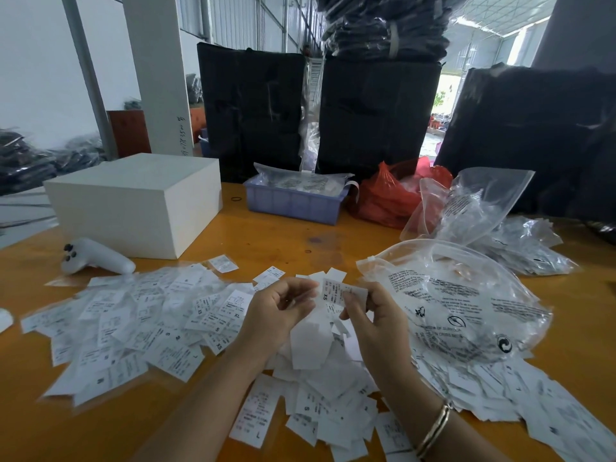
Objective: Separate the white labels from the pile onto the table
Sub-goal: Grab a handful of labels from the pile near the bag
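1. Head view looks down on an orange table (pixel 273 235) strewn with white labels, and I'll place everything from the white box (pixel 133 201) at the far left.
2. Nearer than the box and to its right, both hands hover over the pile (pixel 320 378) of labels.
3. Right hand (pixel 373 315): fingers curled, thumb and fingertips pinching one label (pixel 336 291) marked "XS".
4. Left hand (pixel 276 311): fingers loosely curled close beside that label; whether it has hold of anything I cannot tell, as the paper blurs there.
5. That held label stands roughly upright, long axis running away from the person toward the far edge, print turned sideways.
6. Step in hand, to my eye: a label has been lifted from the pile and is being checked or peeled free of its neighbours.
7. Next it likely needs carrying to the spread of sorted labels (pixel 133 321) just in front of the box, and laying flat.
8. That calls for a light pinch so only one label comes away.
9. Right of the hands lies a clear plastic bag (pixel 460 305), well away from the box.
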`<state>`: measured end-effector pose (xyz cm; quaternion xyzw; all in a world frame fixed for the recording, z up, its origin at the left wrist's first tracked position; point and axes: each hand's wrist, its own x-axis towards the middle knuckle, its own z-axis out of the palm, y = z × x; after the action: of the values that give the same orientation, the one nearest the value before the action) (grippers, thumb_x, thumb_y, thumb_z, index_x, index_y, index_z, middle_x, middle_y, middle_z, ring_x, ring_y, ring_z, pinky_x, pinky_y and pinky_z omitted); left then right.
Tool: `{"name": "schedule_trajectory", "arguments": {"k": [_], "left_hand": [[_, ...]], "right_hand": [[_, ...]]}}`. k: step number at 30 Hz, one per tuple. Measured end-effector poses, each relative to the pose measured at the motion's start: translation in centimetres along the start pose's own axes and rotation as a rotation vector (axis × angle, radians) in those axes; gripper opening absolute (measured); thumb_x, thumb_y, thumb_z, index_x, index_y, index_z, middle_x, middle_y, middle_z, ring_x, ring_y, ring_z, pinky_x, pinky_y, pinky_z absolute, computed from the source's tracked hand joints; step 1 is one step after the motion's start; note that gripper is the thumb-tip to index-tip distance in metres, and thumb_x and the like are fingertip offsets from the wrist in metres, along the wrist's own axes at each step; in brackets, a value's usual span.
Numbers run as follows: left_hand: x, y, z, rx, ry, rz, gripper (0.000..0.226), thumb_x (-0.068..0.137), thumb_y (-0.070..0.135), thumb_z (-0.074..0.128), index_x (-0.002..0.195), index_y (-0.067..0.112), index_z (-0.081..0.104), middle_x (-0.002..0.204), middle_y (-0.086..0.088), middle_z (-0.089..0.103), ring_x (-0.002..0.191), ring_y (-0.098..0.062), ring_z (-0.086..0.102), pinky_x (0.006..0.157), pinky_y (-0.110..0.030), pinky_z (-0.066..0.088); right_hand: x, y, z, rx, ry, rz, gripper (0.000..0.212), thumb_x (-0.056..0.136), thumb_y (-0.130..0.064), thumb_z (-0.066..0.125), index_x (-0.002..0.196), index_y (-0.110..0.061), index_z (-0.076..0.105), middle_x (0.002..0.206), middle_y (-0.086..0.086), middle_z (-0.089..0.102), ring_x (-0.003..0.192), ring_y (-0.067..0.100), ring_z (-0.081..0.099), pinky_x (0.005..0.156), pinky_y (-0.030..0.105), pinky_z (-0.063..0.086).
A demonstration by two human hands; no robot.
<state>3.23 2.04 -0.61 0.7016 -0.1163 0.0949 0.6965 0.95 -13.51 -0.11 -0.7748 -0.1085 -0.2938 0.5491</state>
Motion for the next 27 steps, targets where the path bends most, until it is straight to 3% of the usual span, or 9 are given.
{"name": "schedule_trajectory", "arguments": {"k": [7, 14, 17, 22, 27], "left_hand": [[-0.1, 0.2, 0.1, 0.003, -0.005, 0.005, 0.029, 0.083, 0.0, 0.067, 0.091, 0.028, 0.068, 0.087, 0.019, 0.073, 0.089, 0.004, 0.067, 0.068, -0.007, 0.049], [-0.3, 0.9, 0.3, -0.045, 0.008, 0.004, 0.015, 0.08, 0.015, 0.07, 0.09, 0.026, 0.072, 0.086, 0.017, 0.074, 0.085, 0.004, 0.067, 0.066, -0.006, 0.048], [-0.4, 1.1, 0.3, -0.049, 0.018, -0.026, 0.007, 0.076, 0.026, 0.071, 0.079, 0.032, 0.073, 0.082, 0.016, 0.073, 0.081, 0.003, 0.067, 0.064, -0.008, 0.049], [-0.4, 0.9, 0.2, -0.007, -0.007, -0.029, 0.022, 0.083, 0.016, 0.07, 0.075, 0.036, 0.076, 0.079, 0.009, 0.073, 0.071, -0.003, 0.067, 0.063, -0.013, 0.051], [-0.3, 0.9, 0.2, -0.029, -0.002, -0.032, 0.008, 0.07, 0.035, 0.069, 0.072, 0.034, 0.076, 0.075, 0.004, 0.074, 0.068, -0.005, 0.067, 0.062, -0.013, 0.052]], "right_hand": [[0.2, 0.4, -0.1, -0.06, 0.032, -0.053, 0.019, 0.088, -0.006, 0.06, 0.073, -0.017, 0.058, 0.067, -0.013, 0.063, 0.065, -0.002, 0.058, 0.054, 0.006, 0.039], [0.2, 0.5, -0.1, -0.097, -0.024, -0.064, 0.024, 0.088, -0.01, 0.062, 0.073, -0.028, 0.056, 0.063, -0.009, 0.062, 0.066, 0.006, 0.058, 0.051, 0.012, 0.039], [0.3, 0.4, -0.2, 0.002, -0.104, 0.009, 0.023, 0.088, -0.007, 0.061, 0.077, -0.027, 0.06, 0.063, -0.007, 0.064, 0.061, 0.005, 0.058, 0.051, 0.014, 0.042], [0.4, 0.2, -0.4, 0.155, -0.27, 0.139, 0.022, 0.091, -0.002, 0.056, 0.079, -0.019, 0.063, 0.057, -0.007, 0.06, 0.056, 0.007, 0.056, 0.053, 0.019, 0.044], [0.5, 0.6, -0.4, 0.156, -0.229, 0.17, 0.02, 0.091, -0.004, 0.056, 0.076, -0.015, 0.062, 0.056, -0.008, 0.058, 0.054, 0.006, 0.053, 0.054, 0.02, 0.042]]}}
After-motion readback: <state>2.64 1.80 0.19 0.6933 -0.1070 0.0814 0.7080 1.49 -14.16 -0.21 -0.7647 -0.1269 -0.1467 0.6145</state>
